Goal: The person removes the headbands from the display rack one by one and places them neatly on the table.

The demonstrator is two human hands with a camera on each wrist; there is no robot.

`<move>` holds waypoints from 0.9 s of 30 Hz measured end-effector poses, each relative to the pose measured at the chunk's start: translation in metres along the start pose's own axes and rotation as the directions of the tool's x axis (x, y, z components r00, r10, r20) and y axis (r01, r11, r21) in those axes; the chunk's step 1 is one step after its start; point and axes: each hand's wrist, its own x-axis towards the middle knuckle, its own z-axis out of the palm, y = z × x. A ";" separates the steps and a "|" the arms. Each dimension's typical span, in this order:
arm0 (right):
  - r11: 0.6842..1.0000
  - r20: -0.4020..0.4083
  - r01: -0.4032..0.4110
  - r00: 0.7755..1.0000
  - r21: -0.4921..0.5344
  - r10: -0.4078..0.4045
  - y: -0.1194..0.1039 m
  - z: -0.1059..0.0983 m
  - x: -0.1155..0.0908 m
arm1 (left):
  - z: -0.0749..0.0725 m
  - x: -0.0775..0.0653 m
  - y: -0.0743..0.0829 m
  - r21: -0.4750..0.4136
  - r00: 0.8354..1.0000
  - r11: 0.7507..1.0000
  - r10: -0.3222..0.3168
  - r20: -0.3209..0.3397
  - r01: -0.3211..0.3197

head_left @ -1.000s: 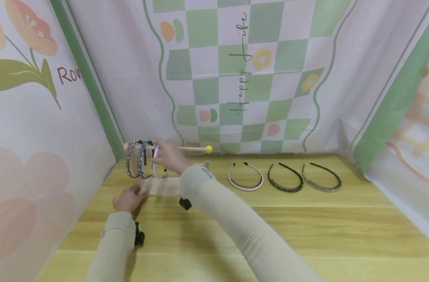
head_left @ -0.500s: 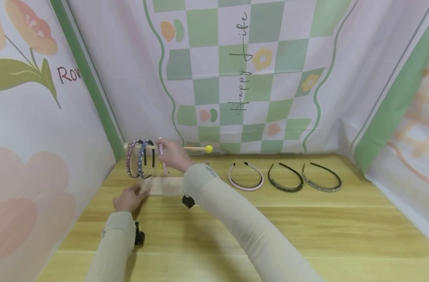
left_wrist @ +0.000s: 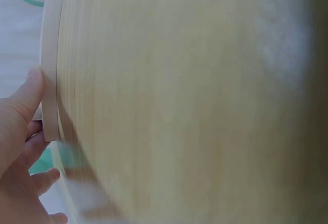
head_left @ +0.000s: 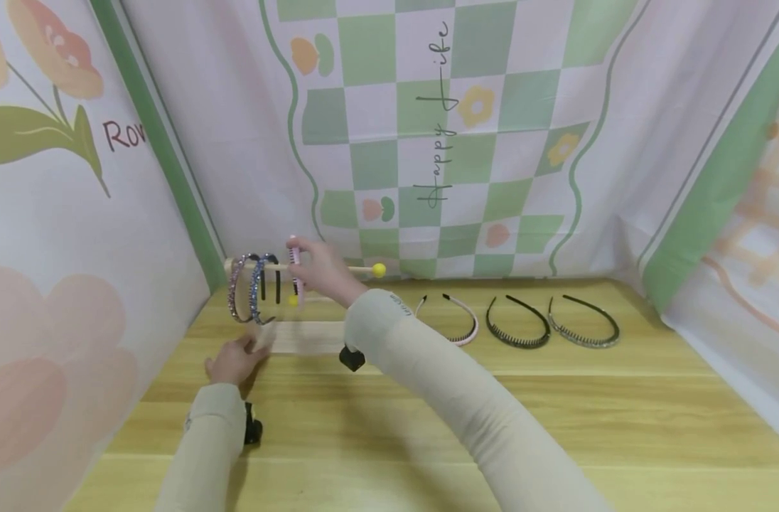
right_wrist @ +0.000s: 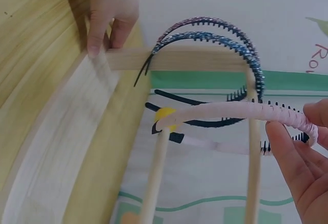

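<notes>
My right hand (head_left: 325,272) pinches the closed, curved end of a pink toothed headband (right_wrist: 230,110). In the right wrist view its two arms appear on either side of the upper rod of a wooden rack (head_left: 313,336). One black tip is close to the yellow ball (right_wrist: 167,115) of the lower rod. A pink-purple jewelled headband (right_wrist: 197,20) and a blue jewelled headband (right_wrist: 220,36) hang side by side at the rack's left end. My left hand (head_left: 232,360) grips the left end of the rack's base board, thumb on one side and fingers on the other.
To the right on the wooden table (head_left: 492,419) lie another pink headband (head_left: 475,323), partly hidden by my right sleeve, a black headband (head_left: 517,345) and a grey headband (head_left: 588,344). A checked cloth (head_left: 421,156) hangs behind the table. The upper rod ends in a yellow ball (head_left: 379,270).
My right hand has moved the pink headband rightward and a little upward, away from the blue headband. The left hand stays on the rack's base.
</notes>
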 end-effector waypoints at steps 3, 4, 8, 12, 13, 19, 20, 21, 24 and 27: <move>1.000 -0.002 0.002 1.000 -0.022 -0.002 -0.002 -0.005 -0.002 | 0.000 0.000 0.001 0.004 1.000 1.000 -0.005 0.002 0.005; 1.000 0.000 0.001 1.000 -0.023 -0.001 -0.003 -0.007 -0.003 | 0.000 0.000 0.001 0.005 1.000 1.000 -0.007 0.003 0.007; 1.000 -0.001 -0.003 1.000 -0.008 0.003 -0.006 -0.014 -0.008 | 0.000 -0.001 0.002 0.003 1.000 1.000 -0.015 0.006 0.015; 1.000 -0.002 -0.005 1.000 0.028 0.005 -0.009 -0.022 -0.014 | 0.000 0.000 0.001 0.001 1.000 1.000 -0.014 0.002 0.014; 0.999 -0.002 -0.002 1.000 0.035 0.002 -0.009 -0.024 -0.015 | 0.000 -0.001 0.001 0.001 1.000 1.000 -0.012 0.001 0.012; 0.999 -0.010 0.026 1.000 0.027 -0.025 -0.011 -0.038 -0.023 | 0.000 0.000 0.001 0.001 1.000 1.000 -0.004 -0.002 0.004; 0.999 -0.012 0.024 1.000 0.022 -0.023 -0.011 -0.040 -0.024 | 0.000 0.000 0.000 0.001 1.000 1.000 -0.003 -0.003 0.003; 0.999 -0.012 0.018 1.000 0.032 -0.018 -0.011 -0.043 -0.025 | 0.001 0.000 0.000 0.002 1.000 1.000 -0.001 -0.003 0.001; 0.998 -0.018 -0.002 1.000 0.070 0.003 -0.011 -0.050 -0.029 | 0.001 0.001 -0.001 0.004 1.000 1.000 0.005 -0.004 -0.005; 0.997 -0.033 -0.012 0.999 0.080 0.015 -0.012 -0.058 -0.033 | 0.002 0.002 -0.002 0.006 1.000 1.000 0.010 -0.006 -0.010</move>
